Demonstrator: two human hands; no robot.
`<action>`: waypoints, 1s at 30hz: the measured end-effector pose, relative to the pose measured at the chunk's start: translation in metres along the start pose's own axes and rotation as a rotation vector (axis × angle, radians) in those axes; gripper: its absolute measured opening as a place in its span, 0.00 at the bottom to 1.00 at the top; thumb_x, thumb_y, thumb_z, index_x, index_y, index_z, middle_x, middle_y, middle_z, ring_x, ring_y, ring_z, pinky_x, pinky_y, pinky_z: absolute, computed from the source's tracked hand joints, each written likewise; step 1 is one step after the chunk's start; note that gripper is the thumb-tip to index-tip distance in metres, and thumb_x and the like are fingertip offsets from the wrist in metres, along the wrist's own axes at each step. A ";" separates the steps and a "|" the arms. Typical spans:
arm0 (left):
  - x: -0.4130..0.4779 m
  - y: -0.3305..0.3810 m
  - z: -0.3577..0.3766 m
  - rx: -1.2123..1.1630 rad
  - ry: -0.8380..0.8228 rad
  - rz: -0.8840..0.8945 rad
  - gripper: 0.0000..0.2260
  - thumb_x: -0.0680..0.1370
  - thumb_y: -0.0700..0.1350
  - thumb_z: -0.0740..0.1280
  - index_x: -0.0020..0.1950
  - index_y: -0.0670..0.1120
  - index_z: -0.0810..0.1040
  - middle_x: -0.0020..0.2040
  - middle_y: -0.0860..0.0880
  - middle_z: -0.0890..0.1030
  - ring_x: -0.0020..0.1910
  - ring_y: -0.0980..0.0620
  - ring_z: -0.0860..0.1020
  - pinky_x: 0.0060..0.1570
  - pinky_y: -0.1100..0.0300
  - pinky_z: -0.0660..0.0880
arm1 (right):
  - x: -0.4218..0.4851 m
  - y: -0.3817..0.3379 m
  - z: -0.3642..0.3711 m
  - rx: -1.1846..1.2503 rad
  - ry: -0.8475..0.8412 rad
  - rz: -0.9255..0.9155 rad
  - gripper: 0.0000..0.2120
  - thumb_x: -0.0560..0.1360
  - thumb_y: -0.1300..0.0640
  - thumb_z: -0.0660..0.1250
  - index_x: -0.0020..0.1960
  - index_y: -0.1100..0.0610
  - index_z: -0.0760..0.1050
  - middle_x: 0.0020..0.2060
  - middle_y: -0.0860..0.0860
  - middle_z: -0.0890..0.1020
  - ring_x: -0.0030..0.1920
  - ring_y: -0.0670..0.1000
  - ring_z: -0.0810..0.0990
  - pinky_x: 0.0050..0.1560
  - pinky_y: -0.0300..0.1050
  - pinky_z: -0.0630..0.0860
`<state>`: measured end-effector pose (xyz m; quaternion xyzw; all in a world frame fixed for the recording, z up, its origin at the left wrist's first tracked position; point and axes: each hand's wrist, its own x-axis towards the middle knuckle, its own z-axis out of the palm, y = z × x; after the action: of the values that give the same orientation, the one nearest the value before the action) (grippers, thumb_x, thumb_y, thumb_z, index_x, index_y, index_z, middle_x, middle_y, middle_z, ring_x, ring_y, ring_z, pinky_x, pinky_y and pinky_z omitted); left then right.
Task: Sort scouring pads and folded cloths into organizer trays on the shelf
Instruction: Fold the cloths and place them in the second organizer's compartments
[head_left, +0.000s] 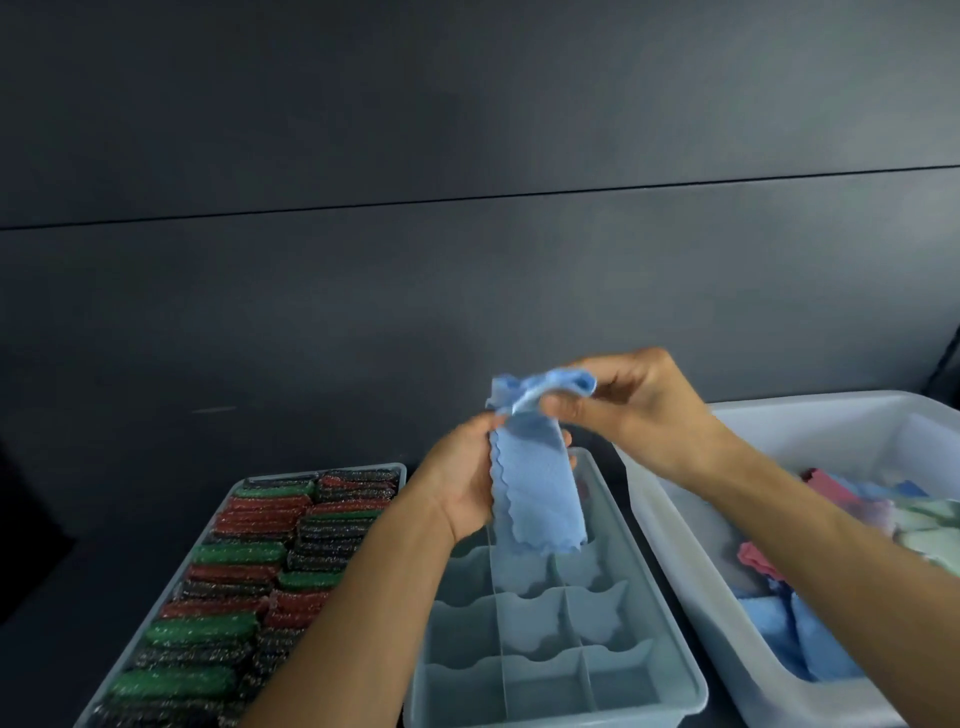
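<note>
Holding blue cloth (537, 493) centre frame, hanging just above divided tray (693, 680). Gripping side edge w/ curled fingers (480, 431) of L hand (462, 483); pinching bunched top w/ R hand (639, 405). Risking fold unravelling from crumpled top, then straddling dividers (563, 597) instead of filling one cell.

A dark shelf (135, 519) carries three containers side by side. On the left stands a pale tray (156, 603) packed with rows of green, red and dark scouring pads (239, 553). Just beside it, in the middle, sits a translucent organizer tray (540, 686) split by dividers into small compartments. To the right, a little apart, is a white bin (810, 431) holding loose cloths (769, 629). The shelf seems to meet a dark wall behind, though the dim light blurs that line.
</note>
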<state>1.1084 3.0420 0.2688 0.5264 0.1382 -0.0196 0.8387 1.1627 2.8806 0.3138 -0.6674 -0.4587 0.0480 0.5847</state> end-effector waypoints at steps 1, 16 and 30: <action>0.002 0.001 -0.003 -0.026 0.011 -0.003 0.18 0.82 0.47 0.57 0.47 0.39 0.84 0.42 0.42 0.84 0.40 0.46 0.82 0.42 0.54 0.80 | -0.005 0.007 0.004 -0.046 -0.036 0.003 0.06 0.74 0.61 0.71 0.49 0.54 0.85 0.46 0.49 0.86 0.48 0.54 0.85 0.49 0.52 0.81; 0.007 0.008 -0.012 -0.060 0.119 -0.067 0.20 0.81 0.48 0.63 0.68 0.38 0.75 0.57 0.39 0.80 0.48 0.44 0.80 0.46 0.53 0.81 | -0.018 0.060 0.008 -1.119 -0.226 -0.562 0.28 0.69 0.61 0.70 0.68 0.52 0.73 0.71 0.49 0.72 0.72 0.50 0.67 0.69 0.47 0.64; -0.027 0.000 0.005 0.349 0.141 0.383 0.12 0.77 0.52 0.70 0.52 0.45 0.81 0.46 0.44 0.85 0.44 0.46 0.84 0.31 0.56 0.77 | -0.002 0.036 0.014 0.270 0.073 0.338 0.15 0.74 0.50 0.67 0.54 0.59 0.77 0.44 0.73 0.76 0.37 0.66 0.71 0.35 0.60 0.64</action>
<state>1.0837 3.0344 0.2774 0.6797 0.0885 0.1524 0.7120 1.1729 2.8936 0.2784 -0.6518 -0.3083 0.1822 0.6685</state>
